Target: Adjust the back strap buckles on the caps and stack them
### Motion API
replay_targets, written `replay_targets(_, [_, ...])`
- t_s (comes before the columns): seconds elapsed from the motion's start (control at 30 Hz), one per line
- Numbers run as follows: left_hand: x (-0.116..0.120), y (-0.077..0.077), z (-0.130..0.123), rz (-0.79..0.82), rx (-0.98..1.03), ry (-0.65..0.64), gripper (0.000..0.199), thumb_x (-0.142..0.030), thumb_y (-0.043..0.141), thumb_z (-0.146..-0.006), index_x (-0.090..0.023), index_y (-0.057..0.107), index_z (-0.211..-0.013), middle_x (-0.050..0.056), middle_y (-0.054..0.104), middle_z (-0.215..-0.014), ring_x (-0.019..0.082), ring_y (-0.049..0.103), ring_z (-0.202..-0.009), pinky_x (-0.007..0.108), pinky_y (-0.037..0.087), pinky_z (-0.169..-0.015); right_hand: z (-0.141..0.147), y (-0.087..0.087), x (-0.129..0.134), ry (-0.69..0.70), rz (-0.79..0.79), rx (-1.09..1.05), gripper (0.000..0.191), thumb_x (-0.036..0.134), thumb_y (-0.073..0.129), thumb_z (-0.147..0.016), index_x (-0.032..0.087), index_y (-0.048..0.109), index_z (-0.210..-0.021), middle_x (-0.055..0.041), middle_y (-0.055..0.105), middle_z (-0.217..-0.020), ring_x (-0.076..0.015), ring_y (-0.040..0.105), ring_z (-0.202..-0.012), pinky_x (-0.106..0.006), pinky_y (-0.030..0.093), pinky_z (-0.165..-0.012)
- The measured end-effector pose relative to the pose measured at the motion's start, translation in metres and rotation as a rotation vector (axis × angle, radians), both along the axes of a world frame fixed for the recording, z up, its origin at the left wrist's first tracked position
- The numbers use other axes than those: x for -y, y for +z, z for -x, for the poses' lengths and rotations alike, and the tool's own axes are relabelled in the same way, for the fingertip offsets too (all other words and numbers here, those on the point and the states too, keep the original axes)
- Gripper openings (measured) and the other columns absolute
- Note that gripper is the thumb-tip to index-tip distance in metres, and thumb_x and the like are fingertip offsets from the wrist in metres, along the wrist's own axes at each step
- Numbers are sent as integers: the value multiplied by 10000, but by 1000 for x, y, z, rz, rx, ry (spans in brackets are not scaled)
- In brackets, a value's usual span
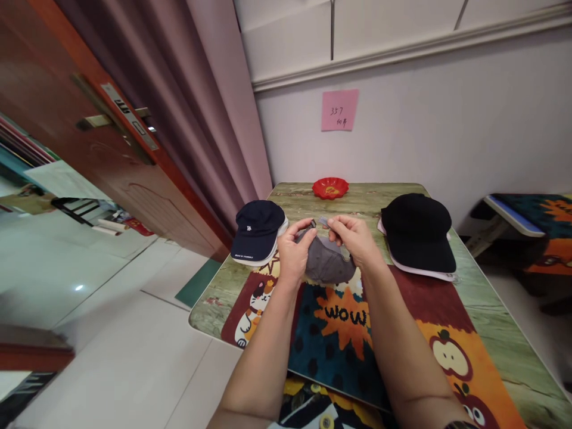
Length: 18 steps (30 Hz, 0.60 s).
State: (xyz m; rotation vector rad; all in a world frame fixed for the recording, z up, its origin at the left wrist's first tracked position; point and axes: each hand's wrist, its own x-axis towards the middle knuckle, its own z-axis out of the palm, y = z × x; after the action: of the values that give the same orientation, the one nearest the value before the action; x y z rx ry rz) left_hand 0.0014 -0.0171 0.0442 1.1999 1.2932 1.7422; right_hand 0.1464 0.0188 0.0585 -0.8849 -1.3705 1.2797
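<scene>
A grey cap (328,262) is held up between my two hands above the table's middle, with its back strap toward the top. My left hand (295,247) is closed on the cap's left side, thumb and fingers pinching near a small dark buckle (312,224). Between the thumb and fingers of my right hand (353,235) is the grey strap end (323,221), which stands apart from the buckle by a small gap. To the left lies a navy cap (259,223) on a white one; at the right a black cap (417,229) rests on a pale one.
A red scalloped dish (330,188) sits at the table's back edge. Printed mats (330,345) cover part of the wood-patterned table (513,345). A wall with a pink note (339,110) rises behind. An open door (134,149) and curtain stand left; another table is at right.
</scene>
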Motion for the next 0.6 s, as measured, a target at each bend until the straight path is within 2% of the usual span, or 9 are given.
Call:
replay_targets(0.17, [1,1,-5,44,134,-29,356,-328,833,-698,-183,772,-1018,73,766,-1051,176,685,-902,295,525,-843,3,-2,-1,12,20,-17,314,483,660,-820,192,664,-704,-4,614,-571,-117,498,-502,-259,414,-540])
replay_targets(0.6, [0,1,-8,50,158,-77,358,-334,839,-706,-192,770,-1028,60,768,-1028,169,691,-890,302,519,-860,2,0,0,89,38,-37,310,462,659,-819,182,647,-687,-2,608,-568,-103,493,-491,-248,400,-523])
